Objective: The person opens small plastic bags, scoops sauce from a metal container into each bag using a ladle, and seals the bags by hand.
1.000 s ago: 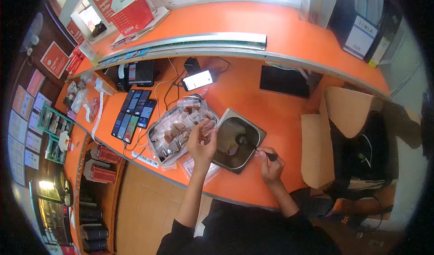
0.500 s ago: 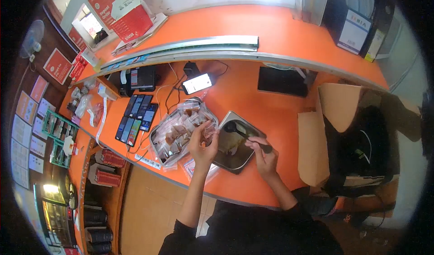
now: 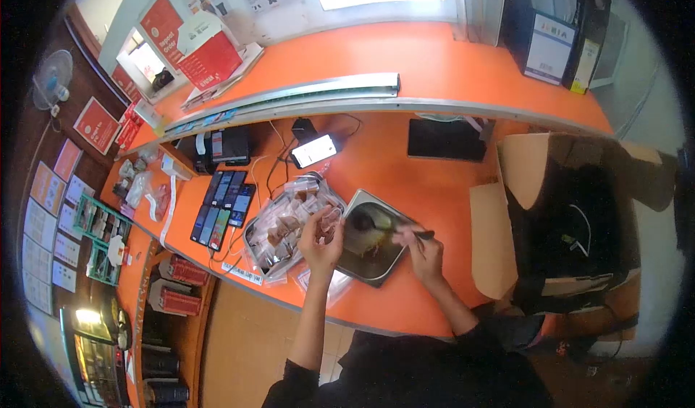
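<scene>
My left hand is raised between two metal trays, its fingers closed around a small clear plastic bag. In my right hand is the handle of a black ladle, whose bowl is down in the right metal pan. A shallow brownish liquid with bits covers the pan's bottom. Left of it, a metal tray holds a heap of small plastic packets with brown contents. Flat clear plastic bags lie at the counter edge below my left hand.
Several phones lie left of the packets, and a lit phone with cables lies behind. A black tablet rests under the raised shelf. An open cardboard box stands at right, with something black inside.
The ladle's bowl has moved lower in the pan, stirring the liquid, and my right hand is blurred. My left hand stays by the packets. The view has shifted slightly.
</scene>
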The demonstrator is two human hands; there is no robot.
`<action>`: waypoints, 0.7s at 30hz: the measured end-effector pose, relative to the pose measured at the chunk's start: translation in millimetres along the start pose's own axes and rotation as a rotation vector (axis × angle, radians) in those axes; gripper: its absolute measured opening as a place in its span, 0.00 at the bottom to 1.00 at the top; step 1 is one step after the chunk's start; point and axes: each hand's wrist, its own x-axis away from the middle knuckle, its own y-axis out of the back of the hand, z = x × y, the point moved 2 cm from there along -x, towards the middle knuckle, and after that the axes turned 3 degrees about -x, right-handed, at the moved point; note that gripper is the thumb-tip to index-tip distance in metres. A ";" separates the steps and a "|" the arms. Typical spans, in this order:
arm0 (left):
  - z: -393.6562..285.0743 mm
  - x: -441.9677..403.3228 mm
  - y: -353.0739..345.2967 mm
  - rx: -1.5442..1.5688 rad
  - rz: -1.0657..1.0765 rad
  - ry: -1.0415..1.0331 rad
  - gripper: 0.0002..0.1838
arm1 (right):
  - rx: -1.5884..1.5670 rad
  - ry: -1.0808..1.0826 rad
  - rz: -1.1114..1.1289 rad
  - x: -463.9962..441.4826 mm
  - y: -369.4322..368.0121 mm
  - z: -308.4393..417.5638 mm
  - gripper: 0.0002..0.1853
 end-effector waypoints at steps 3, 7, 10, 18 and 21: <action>10.7 -0.5 -2.4 0.095 -0.032 -0.017 0.19 | 0.113 -0.092 0.109 19.0 17.6 -4.2 0.13; 17.5 0.0 -4.2 0.103 -0.032 -0.068 0.19 | 0.062 -0.116 0.059 11.2 11.3 3.2 0.14; 14.8 1.3 -3.7 0.135 -0.011 -0.042 0.19 | -0.103 -0.071 0.013 -2.3 -5.5 -2.4 0.17; 10.6 0.9 -1.5 0.078 -0.020 -0.053 0.19 | -0.049 -0.233 0.100 24.3 7.2 -3.9 0.16; 10.2 1.7 -2.5 0.061 -0.010 -0.042 0.19 | -0.140 -0.128 0.047 7.2 -5.7 -0.3 0.16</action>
